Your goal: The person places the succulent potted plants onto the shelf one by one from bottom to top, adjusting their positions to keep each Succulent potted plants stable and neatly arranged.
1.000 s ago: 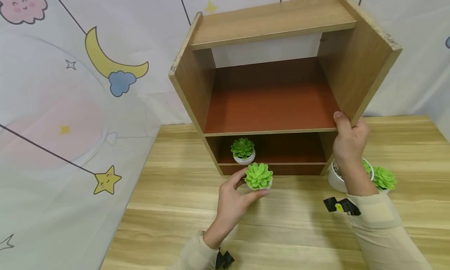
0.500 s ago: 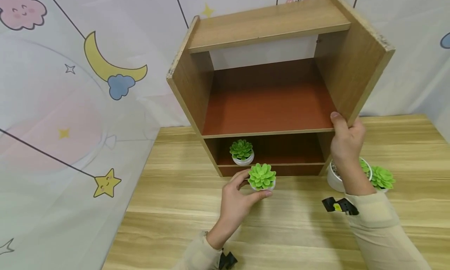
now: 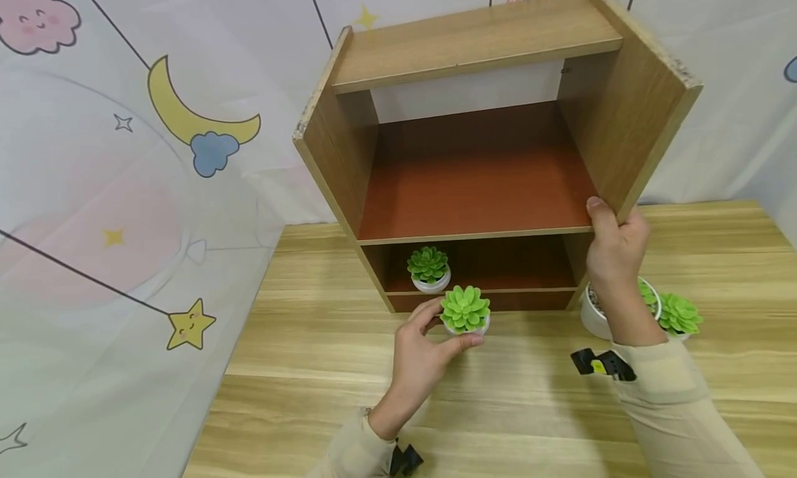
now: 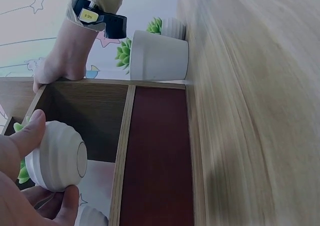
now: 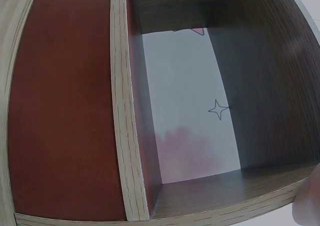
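My left hand holds a small potted succulent between thumb and fingers, in front of the shelf's lower opening. In the left wrist view its ribbed white pot is tipped sideways to the camera, with the fingers round it. A second potted succulent sits at the left end of the wooden shelf unit's lower compartment. My right hand grips the unit's right side panel, thumb on the inner face by the middle board. Only a blurred bit of that hand shows in the right wrist view.
On the table, right of the unit and partly behind my right forearm, stands a larger white pot beside another succulent. A printed cloth hangs behind and along the left side.
My left hand has shifted slightly to the right with the potted succulent in its grasp. The right hand keeps its grip on the side panel.
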A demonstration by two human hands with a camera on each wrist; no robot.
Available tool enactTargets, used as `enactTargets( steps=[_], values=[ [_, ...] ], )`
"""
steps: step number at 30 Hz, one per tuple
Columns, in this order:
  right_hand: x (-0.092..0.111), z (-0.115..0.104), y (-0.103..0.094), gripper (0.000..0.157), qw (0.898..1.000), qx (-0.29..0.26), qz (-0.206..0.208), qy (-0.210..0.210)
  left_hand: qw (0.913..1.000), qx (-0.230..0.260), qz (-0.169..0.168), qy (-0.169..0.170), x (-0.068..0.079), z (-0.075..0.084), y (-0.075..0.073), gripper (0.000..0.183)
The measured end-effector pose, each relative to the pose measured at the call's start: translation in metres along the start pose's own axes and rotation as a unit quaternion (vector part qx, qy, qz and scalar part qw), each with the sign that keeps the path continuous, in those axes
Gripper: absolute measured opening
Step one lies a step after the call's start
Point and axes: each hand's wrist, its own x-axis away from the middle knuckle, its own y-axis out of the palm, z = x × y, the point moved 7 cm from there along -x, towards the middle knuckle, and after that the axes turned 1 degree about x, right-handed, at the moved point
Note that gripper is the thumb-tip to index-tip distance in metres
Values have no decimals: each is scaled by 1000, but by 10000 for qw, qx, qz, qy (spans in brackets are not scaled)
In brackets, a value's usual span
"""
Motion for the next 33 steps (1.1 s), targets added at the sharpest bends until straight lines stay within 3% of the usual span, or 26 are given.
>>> enactTargets(
  steps=[8, 19, 26, 33],
  values=[
    [1, 0, 1, 13, 9999, -136, -26, 90, 9998, 87, 104, 121, 0, 1, 1, 57],
    [1, -1, 1, 13, 9997, -241, -22, 55, 9998, 119, 132, 5, -1, -2, 3, 57],
    [1, -1, 1, 13, 9998, -195, -19, 48, 9997, 159, 123, -140, -1, -39, 13, 63],
    [1, -1, 0, 12, 9999, -158, 15, 35, 9996, 173, 55, -197, 1, -36, 18, 63]
  ],
)
